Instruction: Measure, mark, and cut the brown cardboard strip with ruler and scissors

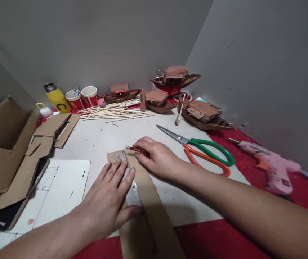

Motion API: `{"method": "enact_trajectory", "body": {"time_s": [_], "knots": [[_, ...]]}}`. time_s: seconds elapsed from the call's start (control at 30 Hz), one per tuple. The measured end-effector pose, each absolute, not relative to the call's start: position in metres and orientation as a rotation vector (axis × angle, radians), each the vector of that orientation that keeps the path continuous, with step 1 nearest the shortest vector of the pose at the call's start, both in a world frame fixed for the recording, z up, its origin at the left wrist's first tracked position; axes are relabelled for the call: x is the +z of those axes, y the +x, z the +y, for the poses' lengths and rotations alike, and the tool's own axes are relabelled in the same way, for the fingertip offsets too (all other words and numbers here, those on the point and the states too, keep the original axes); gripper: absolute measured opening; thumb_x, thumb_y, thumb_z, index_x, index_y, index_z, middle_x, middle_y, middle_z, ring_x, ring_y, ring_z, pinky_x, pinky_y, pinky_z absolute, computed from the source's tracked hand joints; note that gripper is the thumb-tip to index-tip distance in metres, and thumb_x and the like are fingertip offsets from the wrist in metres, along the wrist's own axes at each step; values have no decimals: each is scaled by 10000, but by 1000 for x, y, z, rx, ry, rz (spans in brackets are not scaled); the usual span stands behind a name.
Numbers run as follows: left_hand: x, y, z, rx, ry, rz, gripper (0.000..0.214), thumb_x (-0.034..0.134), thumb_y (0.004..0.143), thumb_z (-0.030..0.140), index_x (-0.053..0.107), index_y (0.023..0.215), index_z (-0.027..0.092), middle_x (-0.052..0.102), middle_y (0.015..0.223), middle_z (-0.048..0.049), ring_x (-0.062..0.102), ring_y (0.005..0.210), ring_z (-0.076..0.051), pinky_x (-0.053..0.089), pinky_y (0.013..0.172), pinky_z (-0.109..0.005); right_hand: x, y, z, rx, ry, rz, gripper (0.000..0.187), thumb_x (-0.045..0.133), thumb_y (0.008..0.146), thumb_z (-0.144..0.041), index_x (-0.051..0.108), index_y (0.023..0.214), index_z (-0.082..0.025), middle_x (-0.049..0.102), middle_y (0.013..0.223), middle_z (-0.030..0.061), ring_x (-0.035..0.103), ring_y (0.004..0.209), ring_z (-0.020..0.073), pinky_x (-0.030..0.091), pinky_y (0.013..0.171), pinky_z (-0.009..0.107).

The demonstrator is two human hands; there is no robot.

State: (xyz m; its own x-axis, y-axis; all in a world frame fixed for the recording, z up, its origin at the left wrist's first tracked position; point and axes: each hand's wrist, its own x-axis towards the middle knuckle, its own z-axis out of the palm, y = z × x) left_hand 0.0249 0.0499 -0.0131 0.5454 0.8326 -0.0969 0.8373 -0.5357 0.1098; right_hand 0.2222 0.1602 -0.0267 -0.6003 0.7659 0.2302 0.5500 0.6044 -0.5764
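A metal ruler [133,187] lies lengthwise on a long strip of brown cardboard [154,201]. My left hand [107,194] rests flat over the ruler with its fingers spread, pressing it against the strip. Near the strip's far end, my right hand [156,156] is closed around a pencil [140,150], whose one end points left past the ruler's far edge. Part of the ruler is covered by my left fingers. Just right of my right hand lie scissors [186,140] with one green and one orange handle, their blades nearly together.
Model boats [205,115] and thin wooden sticks [116,112] line the back, beside paper cups [89,95] and a yellow bottle [58,99]. A cardboard box [5,151], a phone [5,217] and a drawn sheet [62,180] are left. A pink glue gun [275,165] lies right.
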Motion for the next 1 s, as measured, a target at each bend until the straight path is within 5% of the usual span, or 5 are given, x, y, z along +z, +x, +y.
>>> {"method": "enact_trajectory", "body": {"time_s": [0.47, 0.63, 0.8, 0.9, 1.0], "knots": [[-15, 19, 54, 33, 2616, 1422, 829, 479, 904, 597, 252, 1534, 108, 255, 1590, -200, 215, 1474, -340, 239, 1169, -535, -24, 222, 161, 658, -1050, -2383, 219, 515, 896, -116, 667, 1051, -146, 663, 1065, 113, 625, 994, 228, 486, 875, 355], [-15, 17, 55, 11, 2653, 1414, 832, 498, 888, 604, 294, 1518, 100, 270, 1584, -202, 233, 1470, -334, 203, 1184, -525, -9, 228, 164, 694, -1031, -2176, 197, 511, 939, -238, 687, 952, -150, 675, 897, 81, 632, 856, 210, 486, 793, 338], [-16, 14, 57, 40, 2673, 1390, 828, 533, 875, 606, 335, 1498, 99, 301, 1574, -216, 271, 1454, -357, 236, 1167, -553, 19, 230, 162, 1250, -1043, -1446, 424, 508, 918, -539, 697, 854, -165, 602, 580, 8, 505, 453, 129, 377, 430, 239], [-15, 9, 59, 118, 2672, 1374, 740, 509, 917, 556, 347, 1486, 110, 370, 1543, -217, 344, 1418, -364, 317, 1128, -561, 23, 230, 164, 1506, -904, -1218, 575, 516, 845, -680, 713, 766, -146, 700, 713, 79, 612, 581, 158, 457, 480, 244], [-13, 4, 62, 205, 2652, 1328, 697, 513, 934, 521, 335, 1470, 113, 445, 1488, -213, 406, 1376, -338, 358, 1111, -543, 14, 231, 168, 1673, -924, -1241, 691, 463, 829, -751, 731, 706, -127, 654, 555, 64, 578, 475, 138, 441, 445, 233]]}}
